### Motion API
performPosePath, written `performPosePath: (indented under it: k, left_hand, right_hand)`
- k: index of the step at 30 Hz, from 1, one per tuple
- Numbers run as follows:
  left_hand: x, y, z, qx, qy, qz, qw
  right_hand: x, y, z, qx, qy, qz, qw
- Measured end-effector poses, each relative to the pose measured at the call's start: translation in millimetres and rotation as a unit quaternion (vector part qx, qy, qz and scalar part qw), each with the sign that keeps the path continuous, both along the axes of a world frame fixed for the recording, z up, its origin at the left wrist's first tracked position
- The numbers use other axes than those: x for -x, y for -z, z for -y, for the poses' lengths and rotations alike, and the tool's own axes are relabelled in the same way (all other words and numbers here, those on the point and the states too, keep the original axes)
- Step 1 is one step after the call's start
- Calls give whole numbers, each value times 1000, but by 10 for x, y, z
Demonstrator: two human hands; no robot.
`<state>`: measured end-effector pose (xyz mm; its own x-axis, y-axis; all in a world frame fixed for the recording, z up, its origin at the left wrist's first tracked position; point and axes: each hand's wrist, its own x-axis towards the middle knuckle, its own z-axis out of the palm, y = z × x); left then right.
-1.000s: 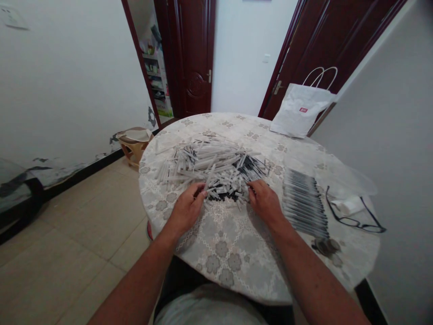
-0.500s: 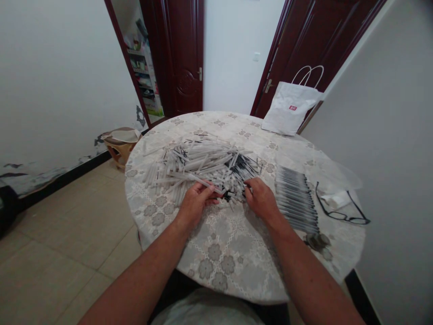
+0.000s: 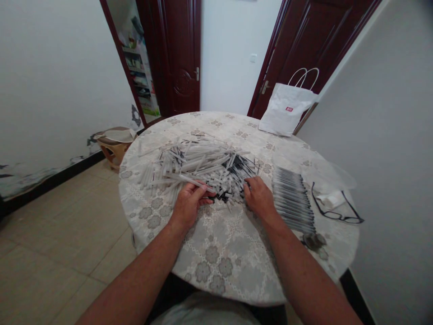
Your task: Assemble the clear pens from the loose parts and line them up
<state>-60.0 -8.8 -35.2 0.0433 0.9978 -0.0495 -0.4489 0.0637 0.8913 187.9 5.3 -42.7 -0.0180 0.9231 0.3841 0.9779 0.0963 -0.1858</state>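
At a round table (image 3: 223, 243), the left hand (image 3: 187, 203) pinched one white tube (image 3: 184, 179) between thumb and fingers at the near edge of a loose heap of tubes (image 3: 203, 162). The right hand (image 3: 259, 198) rested with bent fingers in that heap, its grip hidden. Alongside lay a tidy row of pens (image 3: 292, 201), apparently set apart to stay separate.

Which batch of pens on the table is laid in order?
The row right of the right hand, beside the glasses: pens parallel, while the heap, where the left hand grips a tube, is jumbled.
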Motion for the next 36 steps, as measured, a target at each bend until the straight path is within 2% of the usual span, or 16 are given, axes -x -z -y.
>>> performPosePath:
  k: [6,11,18,23,30,36]
  left_hand:
    - [4,-6,0,2,8,1,1000]
    - [14,9,-3,3,2,2,1000]
    - [12,6,-5,1,6,25,1000]
    - [6,0,-16,4,20,56,998]
    - [3,-15,-9,10,8,92,996]
    - [6,-6,-23,17,-11,98,995]
  right_hand:
    - [59,4,-21,61,-17,12,998]
    - [69,0,0,61,-17,4,998]
    - [30,-18,27,-16,29,3,999]
    - [11,-100,85,-81,17,-38,996]
    - [75,-302,232,-184,-56,-170,966]
    - [124,-329,334,-153,-119,-244,950]
